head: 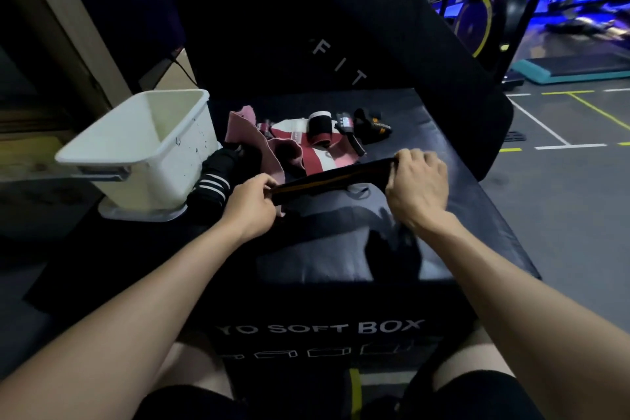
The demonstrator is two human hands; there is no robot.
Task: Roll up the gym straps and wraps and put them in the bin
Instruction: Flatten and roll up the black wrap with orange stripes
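A black strap with a yellow stripe [332,177] is stretched between my hands above the black soft box [443,215]. My left hand [250,203] pinches its left end and my right hand [417,184] grips its right end. Behind it lies a heap of pink, maroon and white wraps [296,147]. A rolled black and white wrap [319,128] and small black straps [371,126] lie further back. A black wrap with white stripes [213,181] lies beside the white bin [143,150], which stands at the left with its mouth open.
A tall black pad [306,27] leans behind the box. Exercise bikes [484,14] and a step platform [572,68] stand on the gym floor to the right. The box's right edge drops to the floor.
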